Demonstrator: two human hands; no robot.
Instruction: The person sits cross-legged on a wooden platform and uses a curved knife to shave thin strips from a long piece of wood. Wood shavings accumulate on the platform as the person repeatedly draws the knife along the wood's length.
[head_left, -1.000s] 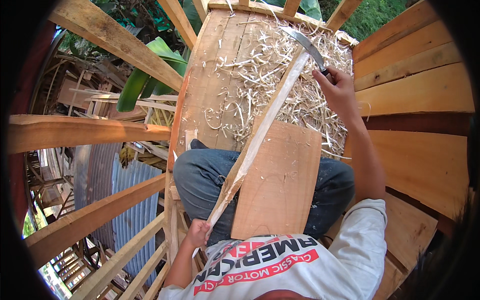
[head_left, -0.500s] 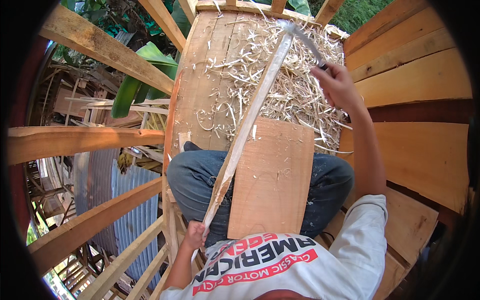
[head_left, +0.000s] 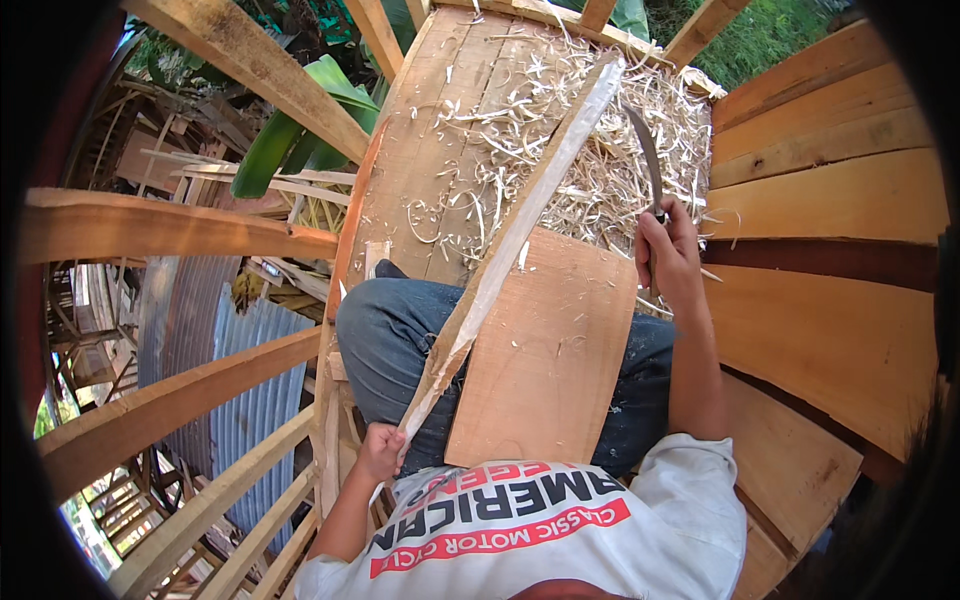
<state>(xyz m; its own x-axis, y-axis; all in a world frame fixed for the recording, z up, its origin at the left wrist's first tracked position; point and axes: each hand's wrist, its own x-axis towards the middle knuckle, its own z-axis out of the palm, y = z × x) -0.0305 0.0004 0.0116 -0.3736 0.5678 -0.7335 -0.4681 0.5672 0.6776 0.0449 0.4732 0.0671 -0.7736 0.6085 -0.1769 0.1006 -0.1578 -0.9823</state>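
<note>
A long pale wooden strip point(head_left: 520, 230) slants across my lap, from my left hip up to the far floor. My left hand point(head_left: 383, 450) is closed round its near end. My right hand point(head_left: 670, 250) grips the handle of a knife with a curved blade point(head_left: 648, 160), held to the right of the strip and apart from it. Beneath the strip a flat reddish board point(head_left: 550, 350) rests on my thighs. The strip's sides look freshly cut, with a rough brown patch near my left hand.
Curled wood shavings point(head_left: 560, 110) cover much of the plank floor point(head_left: 420, 150) ahead of me. Wooden rails point(head_left: 180, 225) line the left side, with corrugated metal sheets point(head_left: 250, 370) beyond and below. A wall of boards point(head_left: 830, 190) runs along the right.
My right hand with the knife has come down toward me, and the blade has left the strip's far end. The left hand keeps its hold. The whole view has shifted slightly.
</note>
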